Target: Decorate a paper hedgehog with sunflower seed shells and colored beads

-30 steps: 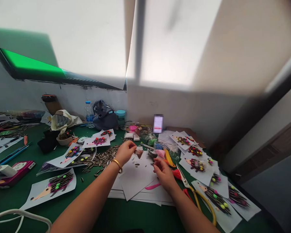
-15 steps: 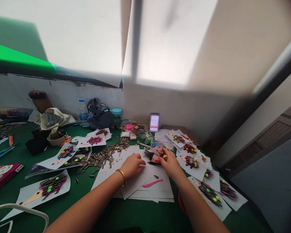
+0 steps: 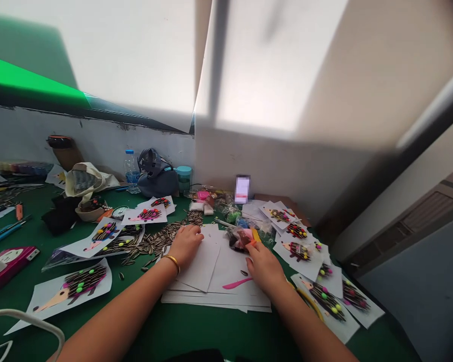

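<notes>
My left hand [image 3: 186,246], with a gold bangle at its wrist, rests on a white sheet of paper [image 3: 206,269] lying on a stack. Its fingers are loosely bent on the paper; the thumb is hidden. My right hand [image 3: 265,264] has its thumb and fingers closed at plastic-wrapped coloured lumps [image 3: 244,237] in black, pink, orange and yellow. What exactly lies between its fingertips is partly hidden. Just left of this hand, a pink wavy paper strip [image 3: 236,284] and a single sunflower seed [image 3: 244,273] lie on white paper.
A pile of sunflower seeds [image 3: 160,239] spreads behind my left hand. Hedgehog pictures [image 3: 75,286] lie left, and more hedgehog cards [image 3: 324,301] lie right. A yellow loop [image 3: 309,301] shows by my right forearm. A phone [image 3: 242,189] and a bottle [image 3: 131,171] stand at the back.
My left hand has moved left, and the white sheet beneath it has shifted left too. The right hand stays by the wrapped lumps, where more of a yellow-orange piece shows.
</notes>
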Motion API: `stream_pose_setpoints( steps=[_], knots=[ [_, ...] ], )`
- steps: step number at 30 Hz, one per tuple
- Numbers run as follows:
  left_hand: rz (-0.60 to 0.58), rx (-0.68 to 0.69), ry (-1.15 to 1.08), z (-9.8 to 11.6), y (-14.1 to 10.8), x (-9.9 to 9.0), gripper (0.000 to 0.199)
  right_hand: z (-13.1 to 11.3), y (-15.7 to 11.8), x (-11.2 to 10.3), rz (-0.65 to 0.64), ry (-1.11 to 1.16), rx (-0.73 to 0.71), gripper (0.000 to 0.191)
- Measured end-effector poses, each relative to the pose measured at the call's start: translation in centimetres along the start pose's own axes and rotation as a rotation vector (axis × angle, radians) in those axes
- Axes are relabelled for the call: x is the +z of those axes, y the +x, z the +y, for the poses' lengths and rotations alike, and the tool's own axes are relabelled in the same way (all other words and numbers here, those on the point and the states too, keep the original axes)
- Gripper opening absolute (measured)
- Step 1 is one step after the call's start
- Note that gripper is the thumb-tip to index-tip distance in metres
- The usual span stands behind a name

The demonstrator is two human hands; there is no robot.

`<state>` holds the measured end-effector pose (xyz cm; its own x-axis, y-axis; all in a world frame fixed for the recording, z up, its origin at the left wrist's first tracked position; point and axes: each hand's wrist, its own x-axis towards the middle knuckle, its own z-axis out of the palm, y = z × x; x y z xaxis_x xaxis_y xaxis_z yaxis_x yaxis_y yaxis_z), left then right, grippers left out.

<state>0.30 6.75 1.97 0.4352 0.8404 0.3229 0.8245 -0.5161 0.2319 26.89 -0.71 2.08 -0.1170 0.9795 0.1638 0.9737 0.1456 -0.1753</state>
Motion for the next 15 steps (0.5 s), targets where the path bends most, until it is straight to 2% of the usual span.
stream_pose_setpoints(
  steps=[2,5,9,12,15],
  knots=[
    [-0.021,0.003,-0.036,0.8,-0.5,-0.3,0.016,0.3,0.6,-0.1,-0.012,-0.006,-0.004,0.037],
    [-0.105,0.060,-0.056,3.6,-2.2,0.3,0.015,0.3,1.7,-0.1,-0.041,-0.047,-0.060,0.033],
    [-0.208,0.036,-0.007,6.5,-4.9,2.1,0.047,-0.5,3.1,0.4,-0.080,-0.162,-0.125,0.028],
    [-0.224,0.041,-0.028,6.6,-5.8,3.0,0.044,-0.9,3.9,0.8,-0.099,-0.179,-0.129,0.029],
    [-0.217,0.046,-0.064,5.9,-6.0,3.0,0.039,-0.8,4.4,0.4,-0.113,-0.167,-0.140,0.024]
  ],
)
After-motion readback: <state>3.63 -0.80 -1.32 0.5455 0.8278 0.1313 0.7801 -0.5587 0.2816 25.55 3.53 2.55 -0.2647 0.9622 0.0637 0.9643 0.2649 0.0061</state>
